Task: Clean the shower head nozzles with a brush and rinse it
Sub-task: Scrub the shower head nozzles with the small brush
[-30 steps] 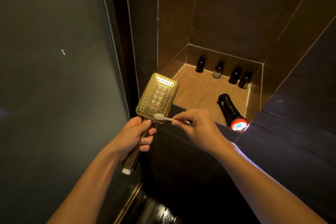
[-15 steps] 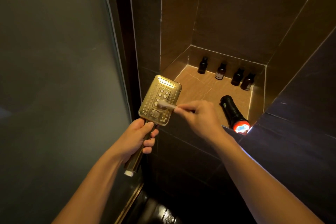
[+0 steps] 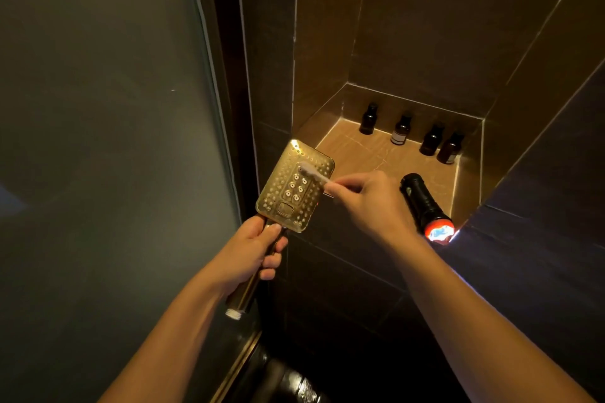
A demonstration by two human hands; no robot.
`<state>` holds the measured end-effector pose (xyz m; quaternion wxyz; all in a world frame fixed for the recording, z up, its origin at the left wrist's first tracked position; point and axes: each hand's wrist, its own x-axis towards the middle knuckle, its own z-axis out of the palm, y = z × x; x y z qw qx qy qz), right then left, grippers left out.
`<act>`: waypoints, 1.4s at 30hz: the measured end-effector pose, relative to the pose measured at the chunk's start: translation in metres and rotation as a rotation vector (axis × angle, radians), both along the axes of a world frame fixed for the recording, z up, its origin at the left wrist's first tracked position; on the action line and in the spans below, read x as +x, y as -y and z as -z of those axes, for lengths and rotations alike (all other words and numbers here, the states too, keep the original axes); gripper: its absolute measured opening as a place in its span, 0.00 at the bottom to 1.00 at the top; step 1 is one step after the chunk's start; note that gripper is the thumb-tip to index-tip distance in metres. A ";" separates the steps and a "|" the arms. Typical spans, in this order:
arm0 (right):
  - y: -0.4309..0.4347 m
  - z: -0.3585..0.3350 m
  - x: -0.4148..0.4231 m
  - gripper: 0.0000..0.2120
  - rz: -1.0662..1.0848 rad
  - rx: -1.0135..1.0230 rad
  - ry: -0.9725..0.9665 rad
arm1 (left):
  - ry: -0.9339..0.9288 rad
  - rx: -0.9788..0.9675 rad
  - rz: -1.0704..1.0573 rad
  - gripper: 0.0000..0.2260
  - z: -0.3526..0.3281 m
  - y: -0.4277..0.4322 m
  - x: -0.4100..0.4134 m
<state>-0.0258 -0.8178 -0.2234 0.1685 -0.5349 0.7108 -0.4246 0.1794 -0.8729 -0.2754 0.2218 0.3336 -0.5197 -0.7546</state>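
Observation:
A gold rectangular shower head [image 3: 291, 199] with rows of small nozzles faces me, tilted slightly right. My left hand [image 3: 252, 252] grips its handle just below the face; the threaded end of the handle sticks out under my fist. My right hand [image 3: 370, 203] pinches a white toothbrush [image 3: 314, 175] by its handle. The brush head lies blurred on the upper middle of the nozzle face.
A lit black flashlight [image 3: 425, 206] lies on the tiled niche shelf [image 3: 363, 154], beam toward me. Several dark bottles [image 3: 401, 132] stand along the niche's back edge. A frosted glass panel [image 3: 98, 141] fills the left. Dark tiled walls close in on the right.
The brush has travelled from the lower edge of the nozzle face up to its upper part. My left hand has held the shower head nearly still.

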 end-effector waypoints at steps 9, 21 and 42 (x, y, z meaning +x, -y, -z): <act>0.001 0.003 0.001 0.05 -0.008 0.017 0.049 | -0.031 0.036 0.022 0.05 0.005 -0.002 0.003; 0.003 -0.003 0.008 0.06 0.013 -0.018 -0.011 | -0.008 -0.015 0.017 0.05 0.003 -0.005 0.004; -0.003 0.013 0.036 0.08 -0.204 0.041 -0.193 | -0.040 0.008 -0.028 0.05 0.010 -0.007 0.011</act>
